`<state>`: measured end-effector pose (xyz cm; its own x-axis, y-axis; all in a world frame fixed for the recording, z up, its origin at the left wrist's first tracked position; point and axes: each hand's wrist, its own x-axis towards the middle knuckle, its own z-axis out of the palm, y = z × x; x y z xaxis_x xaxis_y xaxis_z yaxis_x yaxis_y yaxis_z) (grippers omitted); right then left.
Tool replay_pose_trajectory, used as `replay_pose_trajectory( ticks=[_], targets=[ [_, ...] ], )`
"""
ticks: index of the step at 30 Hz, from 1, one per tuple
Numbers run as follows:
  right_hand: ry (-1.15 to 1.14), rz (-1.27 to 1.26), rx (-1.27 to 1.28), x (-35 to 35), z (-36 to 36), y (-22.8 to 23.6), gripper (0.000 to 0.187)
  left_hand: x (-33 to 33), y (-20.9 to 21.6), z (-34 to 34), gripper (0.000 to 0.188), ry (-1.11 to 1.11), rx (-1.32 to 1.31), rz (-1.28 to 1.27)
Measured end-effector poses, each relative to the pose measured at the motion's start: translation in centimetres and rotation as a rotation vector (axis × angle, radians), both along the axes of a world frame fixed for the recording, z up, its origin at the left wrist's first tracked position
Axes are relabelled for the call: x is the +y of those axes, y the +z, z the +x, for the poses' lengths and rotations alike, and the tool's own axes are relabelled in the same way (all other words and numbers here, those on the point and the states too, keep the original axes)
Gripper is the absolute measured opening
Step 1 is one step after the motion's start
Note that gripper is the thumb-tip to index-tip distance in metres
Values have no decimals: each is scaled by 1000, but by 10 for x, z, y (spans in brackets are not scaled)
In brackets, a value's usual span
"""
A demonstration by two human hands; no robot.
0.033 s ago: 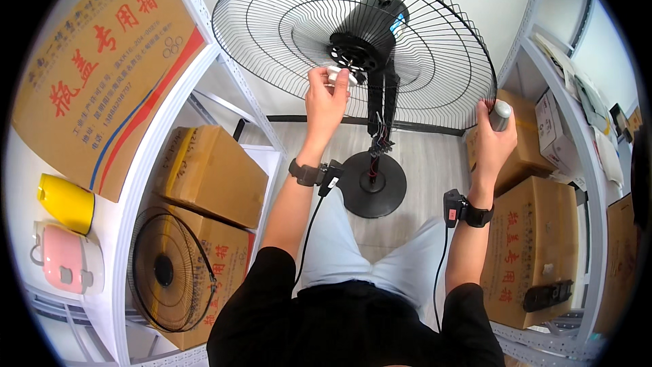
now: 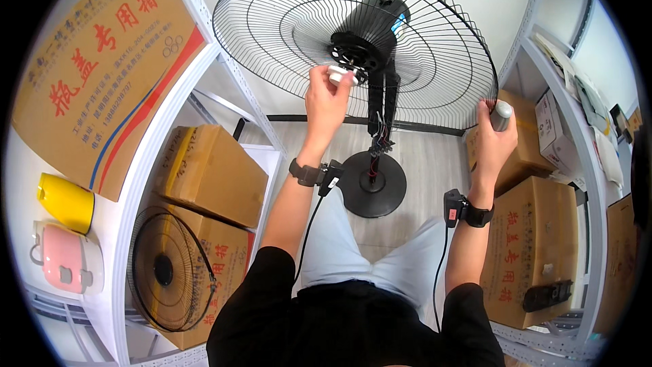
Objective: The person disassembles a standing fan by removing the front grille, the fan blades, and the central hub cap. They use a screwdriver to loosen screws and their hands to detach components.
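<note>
Shelves, boxes flank fan; left fingers pinch white knob, right fingers hold cylinder

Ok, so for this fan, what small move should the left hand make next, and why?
Probably a small twist of the white piece: the left hand pinches it close to the black motor hub, though whether it is threaded on is unclear. The right hand is at the edge of the wire guard, gripping a grey cylindrical object, so the left seems better placed.

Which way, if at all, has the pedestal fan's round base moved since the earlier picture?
No: the round base shows no visible shift against the left shelf post.
</note>
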<state>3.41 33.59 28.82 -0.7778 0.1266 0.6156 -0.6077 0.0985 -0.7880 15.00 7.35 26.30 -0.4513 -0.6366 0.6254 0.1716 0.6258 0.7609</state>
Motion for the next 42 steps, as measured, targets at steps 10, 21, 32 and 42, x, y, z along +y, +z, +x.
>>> replay_pose_trajectory(
  ticks=[10, 21, 32, 42],
  targets=[
    [-88, -64, 28, -9, 7, 2, 20, -5, -5, -20, 45, -361, 184, 436],
    [-80, 43, 150, -11, 12, 6, 18, -17, -10, -22, 53, -52, 120, -37],
    [170, 167, 220, 6, 9, 31, 29, -10, -1, -17, 59, 62, 33, -153],
    [327, 81, 291, 4, -13, 17, 27, -4, -3, -19, 69, 84, 20, -95]
  ],
)
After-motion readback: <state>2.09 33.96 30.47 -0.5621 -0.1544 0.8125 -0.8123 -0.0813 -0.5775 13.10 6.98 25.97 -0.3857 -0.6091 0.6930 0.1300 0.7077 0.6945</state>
